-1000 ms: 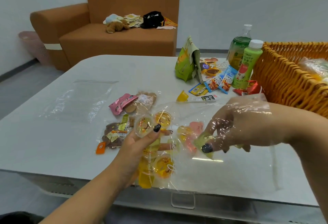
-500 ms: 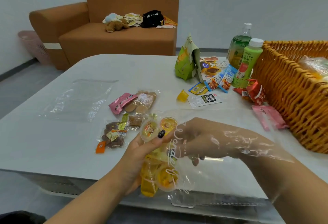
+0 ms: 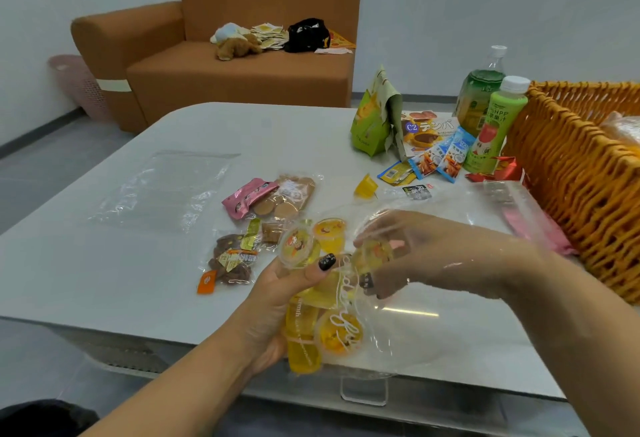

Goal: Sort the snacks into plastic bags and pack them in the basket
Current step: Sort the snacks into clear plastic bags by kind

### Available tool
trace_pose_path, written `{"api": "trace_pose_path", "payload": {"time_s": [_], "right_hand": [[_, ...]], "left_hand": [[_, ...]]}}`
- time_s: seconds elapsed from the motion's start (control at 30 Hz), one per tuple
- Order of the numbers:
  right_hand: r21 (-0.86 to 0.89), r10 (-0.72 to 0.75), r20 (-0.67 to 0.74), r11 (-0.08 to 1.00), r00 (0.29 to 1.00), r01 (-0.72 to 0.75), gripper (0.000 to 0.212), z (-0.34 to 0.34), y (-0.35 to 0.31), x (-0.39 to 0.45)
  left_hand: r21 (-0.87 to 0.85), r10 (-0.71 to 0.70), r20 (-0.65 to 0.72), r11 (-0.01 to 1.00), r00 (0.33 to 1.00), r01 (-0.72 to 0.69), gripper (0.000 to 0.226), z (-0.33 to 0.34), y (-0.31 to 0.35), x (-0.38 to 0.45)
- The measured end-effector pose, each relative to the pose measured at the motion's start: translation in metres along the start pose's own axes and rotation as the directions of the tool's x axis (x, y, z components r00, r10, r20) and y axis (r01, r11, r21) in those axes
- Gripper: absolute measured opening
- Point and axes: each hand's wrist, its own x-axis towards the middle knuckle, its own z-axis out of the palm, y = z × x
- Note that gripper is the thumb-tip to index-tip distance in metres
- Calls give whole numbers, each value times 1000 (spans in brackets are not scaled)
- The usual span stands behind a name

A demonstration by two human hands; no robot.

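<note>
Far left of the bag in play, a flat empty bag [image 3: 162, 190] lies on the table [image 3: 86, 263]. Closer in, a sealed bag of brown snacks [image 3: 239, 256] sits just left of the action, with a pink packet [image 3: 247, 195] beyond it.

Now the hands. The left hand [image 3: 277, 301] grips the clear bag [image 3: 391, 325] from the left, thumb curled over the plastic, pinning yellow jelly cups [image 3: 322, 329] already inside. Two more cups [image 3: 311, 240] sit at its fingertips, at the bag's far left edge. The right hand [image 3: 415, 256] is deep inside the bag, plastic draped over the wrist, fingers curled round another jelly cup [image 3: 374, 254]. The hands are close together, nearly touching through the film.

Beyond the bag, a lone yellow cup [image 3: 365, 187] stands on the table, and behind that a green pouch [image 3: 375, 121]. Further right are blue sachets [image 3: 443, 156] and two bottles [image 3: 491, 114]. Right of the bag, the wicker basket [image 3: 571, 176] sits at the table edge, something in clear wrap inside it, and pink packets [image 3: 547, 232] lie against its wall.
</note>
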Motion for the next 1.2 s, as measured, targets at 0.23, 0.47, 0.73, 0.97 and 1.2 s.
{"api": "trace_pose_path", "payload": {"time_s": [0.23,0.47,0.73,0.97,1.2], "right_hand": [[-14,-84,-225,996,971,83,23,12,2,10],[40,12,-220,999,975,-4,47,13,4,13],[-74,-133,-155,990,979,123,38,15,8,10],[-200,-127,-302,977,945,68,23,19,11,18],[-99,-169,-228,984,959,150,16,14,4,17]], "left_hand": [[31,-28,51,999,998,27,67,0,-1,1],[62,-76,60,995,995,73,73,-2,-2,0],[-3,-158,59,987,986,159,63,-3,-3,-2],[84,-132,8,988,991,131,45,-1,-7,1],[27,-93,-54,995,994,95,25,-1,-5,5]]}}
